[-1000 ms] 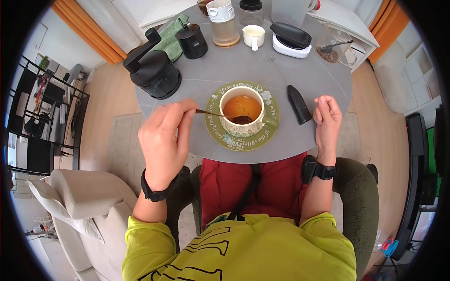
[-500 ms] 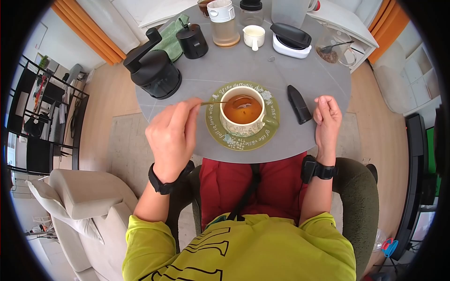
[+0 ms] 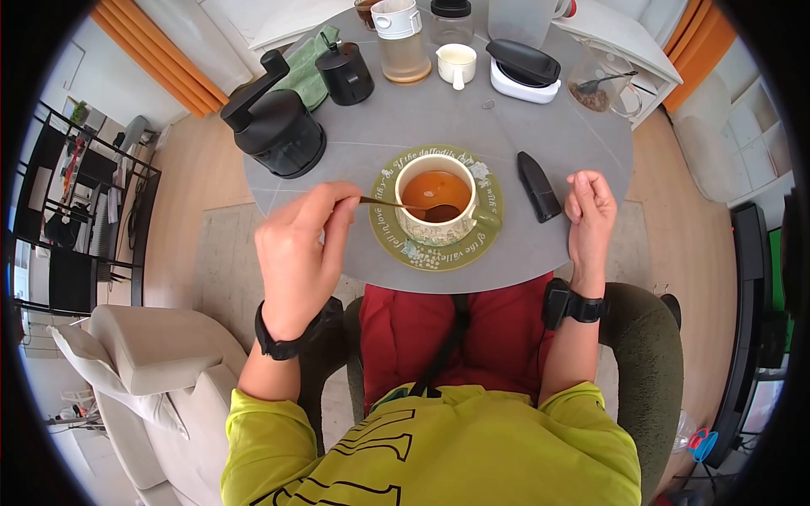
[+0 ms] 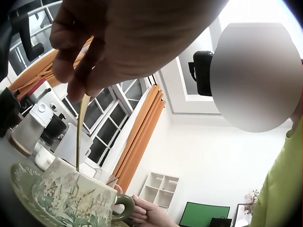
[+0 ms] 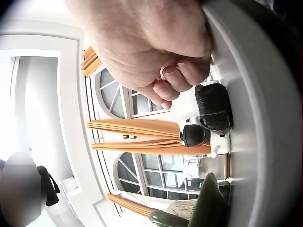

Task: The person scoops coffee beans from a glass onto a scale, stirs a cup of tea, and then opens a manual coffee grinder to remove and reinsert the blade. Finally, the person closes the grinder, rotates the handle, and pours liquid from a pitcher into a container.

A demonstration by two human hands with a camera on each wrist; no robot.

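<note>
A cream cup with a green handle holds amber liquid and stands on a green lettered saucer. The left hand pinches the end of a spoon, whose bowl dips into the liquid near the cup's front inner wall. In the left wrist view the spoon runs down from the fingertips into the cup. The right hand, fingers curled and nothing visible in them, rests at the table's right edge, beside a black sheath-like object.
On the grey table, a black hand-crank grinder stands left, with a black pot behind it. Farther back are a glass carafe, a small white jug, a white-and-black device and a glass jug at the right.
The spoon's bowl was near the front of the cup, moved to the back, and is now at the front again. The left hand shifted slightly with it; the right hand stayed put.
</note>
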